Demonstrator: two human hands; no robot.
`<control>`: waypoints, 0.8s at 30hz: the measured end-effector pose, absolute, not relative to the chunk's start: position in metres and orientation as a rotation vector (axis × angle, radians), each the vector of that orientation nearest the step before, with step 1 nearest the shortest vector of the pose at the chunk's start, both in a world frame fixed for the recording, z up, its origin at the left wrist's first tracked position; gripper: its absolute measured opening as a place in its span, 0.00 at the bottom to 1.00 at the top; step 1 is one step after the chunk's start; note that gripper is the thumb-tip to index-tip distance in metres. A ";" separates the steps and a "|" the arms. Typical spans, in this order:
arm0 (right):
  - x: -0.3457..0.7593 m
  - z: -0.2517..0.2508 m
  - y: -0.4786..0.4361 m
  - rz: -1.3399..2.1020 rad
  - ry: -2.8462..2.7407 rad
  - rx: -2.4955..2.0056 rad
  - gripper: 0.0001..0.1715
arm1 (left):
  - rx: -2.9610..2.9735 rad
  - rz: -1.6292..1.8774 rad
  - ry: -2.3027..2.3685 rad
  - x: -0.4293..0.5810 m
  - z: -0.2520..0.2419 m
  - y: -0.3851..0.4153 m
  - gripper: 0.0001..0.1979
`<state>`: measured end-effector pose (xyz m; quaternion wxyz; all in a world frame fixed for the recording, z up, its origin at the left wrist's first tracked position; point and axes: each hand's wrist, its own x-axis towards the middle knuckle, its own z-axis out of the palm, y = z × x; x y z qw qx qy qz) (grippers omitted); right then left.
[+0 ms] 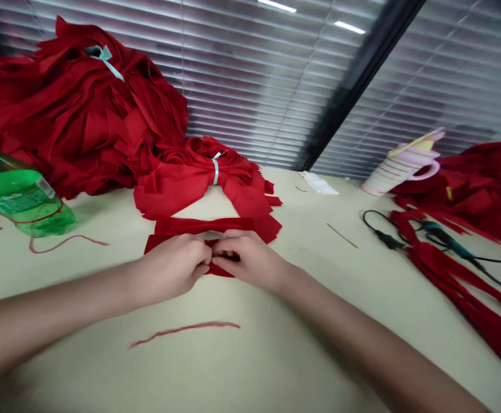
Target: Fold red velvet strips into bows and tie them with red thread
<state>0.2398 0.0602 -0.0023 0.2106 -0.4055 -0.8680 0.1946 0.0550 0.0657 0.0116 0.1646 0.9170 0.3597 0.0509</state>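
My left hand (175, 265) and my right hand (250, 258) meet at the middle of the table, both closed and pinching the centre of a folded red fabric strip (155, 244). The strip lies flat on the cream table (259, 355), its ends sticking out on either side of my fingers. Just behind it lies a second red strip (250, 225), and behind that a bundle of red strips (190, 178) bound with a pale blue tie.
A big heap of red fabric (78, 115) fills the back left. A green plastic bottle (22, 198) lies at the left. A pink-and-white cup (399, 166), black scissors with cable (431, 235) and more red strips (469, 287) lie right. A loose red thread (185, 330) lies near me.
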 end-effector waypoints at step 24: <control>0.234 0.000 0.057 0.639 -2.426 -1.140 0.09 | 2.555 0.162 1.017 0.055 0.004 0.076 0.06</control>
